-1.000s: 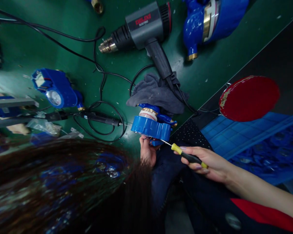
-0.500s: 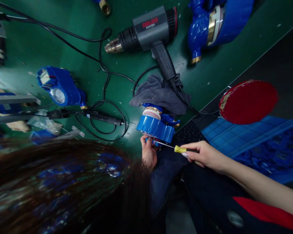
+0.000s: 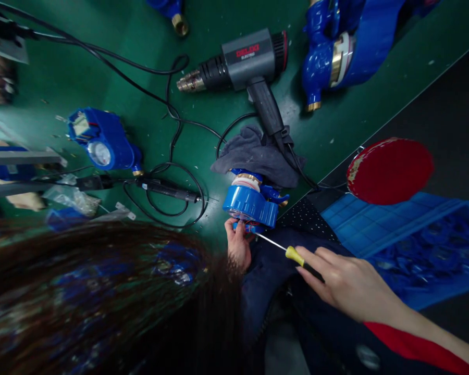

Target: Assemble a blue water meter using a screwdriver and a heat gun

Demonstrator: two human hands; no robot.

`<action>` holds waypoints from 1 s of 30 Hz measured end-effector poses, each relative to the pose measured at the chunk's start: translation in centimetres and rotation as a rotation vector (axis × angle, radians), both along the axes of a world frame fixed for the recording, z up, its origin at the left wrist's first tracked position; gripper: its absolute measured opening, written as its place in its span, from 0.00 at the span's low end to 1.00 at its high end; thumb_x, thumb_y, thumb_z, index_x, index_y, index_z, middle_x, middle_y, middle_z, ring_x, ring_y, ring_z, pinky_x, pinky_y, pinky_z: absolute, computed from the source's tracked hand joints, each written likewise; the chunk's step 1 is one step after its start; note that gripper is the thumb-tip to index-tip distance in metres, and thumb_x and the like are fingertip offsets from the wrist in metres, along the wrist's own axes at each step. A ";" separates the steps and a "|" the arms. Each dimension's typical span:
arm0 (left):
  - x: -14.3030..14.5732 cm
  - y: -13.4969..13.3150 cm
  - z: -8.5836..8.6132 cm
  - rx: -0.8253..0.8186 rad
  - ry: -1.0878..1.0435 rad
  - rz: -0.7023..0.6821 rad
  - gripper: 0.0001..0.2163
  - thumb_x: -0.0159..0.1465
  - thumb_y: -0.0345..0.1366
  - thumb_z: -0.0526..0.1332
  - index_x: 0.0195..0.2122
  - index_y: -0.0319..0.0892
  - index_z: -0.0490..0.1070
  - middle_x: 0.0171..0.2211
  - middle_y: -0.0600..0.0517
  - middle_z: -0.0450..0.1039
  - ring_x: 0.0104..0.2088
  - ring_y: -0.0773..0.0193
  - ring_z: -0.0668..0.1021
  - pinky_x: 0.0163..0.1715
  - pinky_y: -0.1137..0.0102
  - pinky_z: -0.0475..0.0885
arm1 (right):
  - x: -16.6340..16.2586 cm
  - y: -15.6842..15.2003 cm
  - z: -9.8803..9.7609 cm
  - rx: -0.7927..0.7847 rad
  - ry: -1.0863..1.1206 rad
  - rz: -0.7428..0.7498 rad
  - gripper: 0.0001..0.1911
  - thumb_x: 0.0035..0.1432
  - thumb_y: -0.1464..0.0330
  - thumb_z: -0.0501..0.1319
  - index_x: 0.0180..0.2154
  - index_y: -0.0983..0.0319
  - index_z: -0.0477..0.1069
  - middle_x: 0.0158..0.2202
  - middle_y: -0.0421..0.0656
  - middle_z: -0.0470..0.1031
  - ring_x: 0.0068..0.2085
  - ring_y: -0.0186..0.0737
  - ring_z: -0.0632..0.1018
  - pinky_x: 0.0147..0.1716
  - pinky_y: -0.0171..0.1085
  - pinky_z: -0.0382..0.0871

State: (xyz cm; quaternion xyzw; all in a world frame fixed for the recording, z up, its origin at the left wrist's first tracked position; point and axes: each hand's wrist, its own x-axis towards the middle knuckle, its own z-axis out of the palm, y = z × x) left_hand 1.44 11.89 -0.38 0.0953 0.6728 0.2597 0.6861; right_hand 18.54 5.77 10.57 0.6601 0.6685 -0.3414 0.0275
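Note:
A blue water meter [image 3: 250, 204] with a white ring and brass collar lies at the bench edge, partly against a grey cloth [image 3: 254, 151]. My left hand [image 3: 239, 249] is closed at its near face, thumb and fingers pinching a small blue part [image 3: 254, 228] beside thin red wires. My right hand [image 3: 342, 276] grips a screwdriver [image 3: 295, 255] by its yellow and black handle. The screwdriver's thin shaft slants up and left to the small blue part. Whether the tip touches it, I cannot tell.
A heat gun [image 3: 250, 54] rests on the green bench, its cable trailing past the cloth. Other blue meters [image 3: 105, 140] and an electric screwdriver [image 3: 168, 190] lie around. At right are a red round stool [image 3: 391, 169] and a blue crate [image 3: 347, 224] of blue parts. Dark hair blocks the lower left.
My right hand has moved lower, so the screwdriver slopes more steeply up toward the meter. My left hand keeps its pinch at the meter. The whole view has shifted slightly.

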 end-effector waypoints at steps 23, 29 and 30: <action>-0.7 -0.1 -0.3 -0.045 0.014 -0.059 0.11 0.55 0.41 0.57 0.34 0.48 0.54 0.26 0.59 0.65 0.25 0.70 0.71 0.27 0.74 0.66 | -0.8 2.0 -5.4 -0.698 0.984 -0.858 0.23 0.52 0.57 0.58 0.45 0.66 0.69 0.22 0.37 0.66 0.16 0.24 0.59 0.15 0.28 0.47; -0.8 0.2 -0.7 -0.035 0.082 -0.087 0.11 0.55 0.41 0.58 0.35 0.48 0.55 0.24 0.60 0.63 0.24 0.71 0.71 0.27 0.75 0.65 | -1.4 4.3 -3.8 -0.789 1.062 -0.911 0.22 0.54 0.56 0.55 0.44 0.65 0.68 0.23 0.37 0.66 0.15 0.23 0.57 0.12 0.28 0.42; -0.9 0.3 -0.7 -0.035 0.086 -0.090 0.11 0.55 0.41 0.58 0.35 0.48 0.55 0.24 0.60 0.63 0.24 0.72 0.70 0.27 0.76 0.65 | -1.2 4.8 -3.4 -0.687 0.945 -0.822 0.21 0.54 0.57 0.56 0.44 0.64 0.70 0.24 0.38 0.68 0.17 0.26 0.61 0.14 0.28 0.49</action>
